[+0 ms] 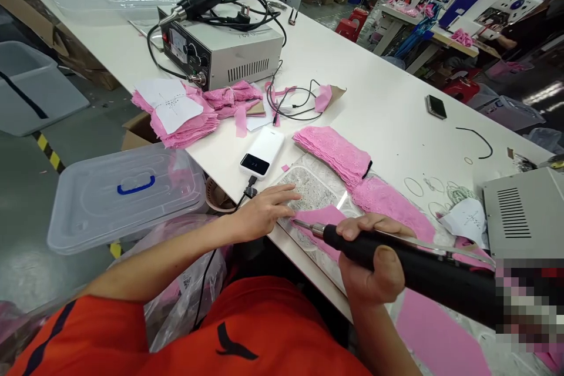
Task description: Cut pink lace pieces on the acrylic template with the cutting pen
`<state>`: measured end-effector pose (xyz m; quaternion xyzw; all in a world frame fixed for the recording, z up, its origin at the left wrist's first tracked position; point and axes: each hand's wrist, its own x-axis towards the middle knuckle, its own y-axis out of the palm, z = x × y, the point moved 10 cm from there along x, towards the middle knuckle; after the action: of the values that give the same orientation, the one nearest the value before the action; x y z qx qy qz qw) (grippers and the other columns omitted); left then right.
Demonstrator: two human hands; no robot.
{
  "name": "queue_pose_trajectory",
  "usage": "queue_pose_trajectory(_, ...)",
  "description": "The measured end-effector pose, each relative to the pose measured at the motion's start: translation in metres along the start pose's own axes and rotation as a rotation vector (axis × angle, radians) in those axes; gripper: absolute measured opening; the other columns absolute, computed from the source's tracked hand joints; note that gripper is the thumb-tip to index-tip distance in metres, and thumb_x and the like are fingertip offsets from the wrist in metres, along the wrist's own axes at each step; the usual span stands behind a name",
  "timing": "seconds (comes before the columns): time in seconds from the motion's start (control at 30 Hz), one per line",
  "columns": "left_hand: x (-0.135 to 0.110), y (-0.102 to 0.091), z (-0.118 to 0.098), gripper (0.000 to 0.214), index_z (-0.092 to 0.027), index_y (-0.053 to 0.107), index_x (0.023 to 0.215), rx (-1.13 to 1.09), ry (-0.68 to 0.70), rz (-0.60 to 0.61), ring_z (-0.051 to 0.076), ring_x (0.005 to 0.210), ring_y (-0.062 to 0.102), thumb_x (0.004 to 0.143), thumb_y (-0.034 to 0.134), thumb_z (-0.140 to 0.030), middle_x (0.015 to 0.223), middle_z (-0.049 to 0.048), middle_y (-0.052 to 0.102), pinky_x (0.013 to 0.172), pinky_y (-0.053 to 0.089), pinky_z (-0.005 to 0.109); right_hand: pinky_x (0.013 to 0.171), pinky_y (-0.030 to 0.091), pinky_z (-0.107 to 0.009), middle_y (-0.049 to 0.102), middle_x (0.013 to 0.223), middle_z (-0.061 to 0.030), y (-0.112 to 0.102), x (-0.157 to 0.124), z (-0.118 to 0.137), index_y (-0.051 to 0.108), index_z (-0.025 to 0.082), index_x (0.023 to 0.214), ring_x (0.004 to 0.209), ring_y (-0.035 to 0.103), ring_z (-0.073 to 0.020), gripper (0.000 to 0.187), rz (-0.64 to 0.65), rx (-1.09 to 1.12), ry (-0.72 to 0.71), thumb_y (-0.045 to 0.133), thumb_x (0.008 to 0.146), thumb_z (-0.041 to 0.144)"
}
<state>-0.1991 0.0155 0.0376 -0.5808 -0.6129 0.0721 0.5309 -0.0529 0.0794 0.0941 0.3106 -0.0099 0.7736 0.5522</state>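
Observation:
My right hand (374, 258) is closed round a black handheld tool (423, 273) whose thin metal tip points left over a small pink fabric piece (324, 217). My left hand (267, 208) lies flat with fingers stretched out, its tips on the clear tray of tiny rhinestones (308, 188) at the table's near edge. Pink lace pieces (335, 153) are stacked just beyond the tray, and more lace (392, 202) lies to the right of it.
A white power bank (262, 153) lies left of the tray. A grey control box (220, 50) with a second tool stands farther back, by stacks of pink fabric (180, 120). Another grey box (524, 211) sits at right. A lidded plastic bin (126, 191) stands beside the table.

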Motion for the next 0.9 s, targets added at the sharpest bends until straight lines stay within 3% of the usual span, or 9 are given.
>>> queue_pose_trajectory(0.67,-0.003,0.001,0.001,0.048,-0.017,0.069,0.095,0.039,-0.006,0.008,0.025,0.134,0.044,0.069,0.040,0.010,0.127,0.0092,0.062,0.103,0.048,0.044,0.057,0.053,-0.030,0.056,0.079,0.0029,0.006,-0.001,-0.001,0.056,0.021,0.086,0.059,0.059,-0.0101,0.008,0.048,-0.025,-0.014,0.059,0.079,0.024)
queue_pose_trajectory(0.9,-0.003,-0.003,0.001,0.048,-0.018,0.069,0.101,0.070,-0.015,-0.008,0.023,0.133,0.045,0.075,0.039,0.008,0.127,0.0086,0.062,0.103,0.049,0.040,0.056,0.052,-0.031,0.057,0.079,0.0027,-0.011,0.008,0.003,0.058,0.020,0.084,0.056,0.058,-0.0099,0.010,-0.052,-0.026,-0.038,0.059,0.075,0.024)
